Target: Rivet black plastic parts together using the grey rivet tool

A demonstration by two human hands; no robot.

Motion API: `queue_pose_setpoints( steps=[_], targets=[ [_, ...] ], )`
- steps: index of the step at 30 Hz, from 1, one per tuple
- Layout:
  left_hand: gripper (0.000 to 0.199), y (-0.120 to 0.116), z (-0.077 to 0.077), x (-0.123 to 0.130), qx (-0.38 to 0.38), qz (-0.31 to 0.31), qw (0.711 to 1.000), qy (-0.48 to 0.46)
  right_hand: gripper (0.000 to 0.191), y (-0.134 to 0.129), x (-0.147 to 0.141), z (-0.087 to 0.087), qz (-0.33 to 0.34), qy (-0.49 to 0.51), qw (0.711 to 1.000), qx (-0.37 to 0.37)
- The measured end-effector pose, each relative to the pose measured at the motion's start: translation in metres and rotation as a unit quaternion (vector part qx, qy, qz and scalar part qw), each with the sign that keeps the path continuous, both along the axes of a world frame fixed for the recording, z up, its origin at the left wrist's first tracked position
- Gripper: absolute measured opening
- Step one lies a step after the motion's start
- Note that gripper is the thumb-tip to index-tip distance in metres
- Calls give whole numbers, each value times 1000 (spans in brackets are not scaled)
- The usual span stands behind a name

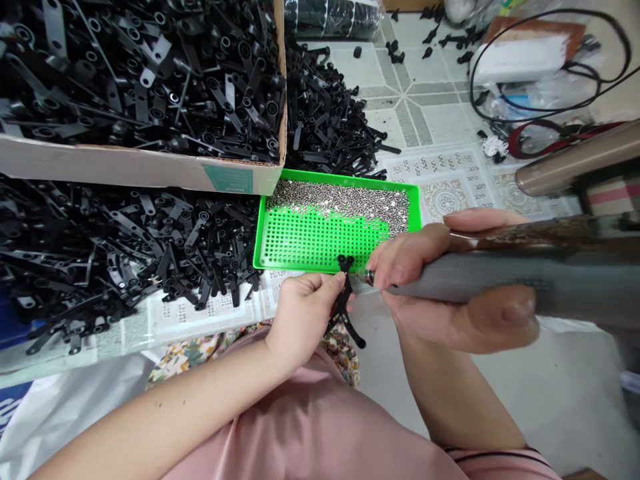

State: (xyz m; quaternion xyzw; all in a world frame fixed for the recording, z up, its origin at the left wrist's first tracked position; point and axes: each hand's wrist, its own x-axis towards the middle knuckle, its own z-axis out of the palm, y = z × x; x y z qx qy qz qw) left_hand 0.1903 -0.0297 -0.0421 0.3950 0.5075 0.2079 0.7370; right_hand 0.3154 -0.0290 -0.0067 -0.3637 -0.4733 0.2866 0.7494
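Observation:
Between the thumb and fingers of my left hand (313,303) is a black plastic bracket (343,303) with several arms, held just in front of the green tray. My right hand (450,313) is wrapped round a grey electric screwdriver (465,280) lying sideways. Its tip points left and meets the side of the bracket near my left thumb; I cannot tell whether a screw sits there. Behind both hands is the green perforated tray (300,237), with many small silvery screws (340,200) heaped along its far side.
A cardboard box (240,175) full of black plastic parts stands at the back left. Loose black parts (200,233) spill in front of it and beside it. A metallic cylinder (560,160), a black cable (473,80) and red-handled pliers (520,143) are at the right.

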Motion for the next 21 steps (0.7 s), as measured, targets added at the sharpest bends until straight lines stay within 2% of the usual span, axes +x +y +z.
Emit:
queue_pose_setpoints(
  steps=[7,21],
  targets=[
    [38,2,7,3,26,5,998,53,30,0,3,-2,-9,26,1000,0],
    [33,-2,-4,1,-24,30,999,-37,30,3,5,-3,19,31,999,3]
  ],
)
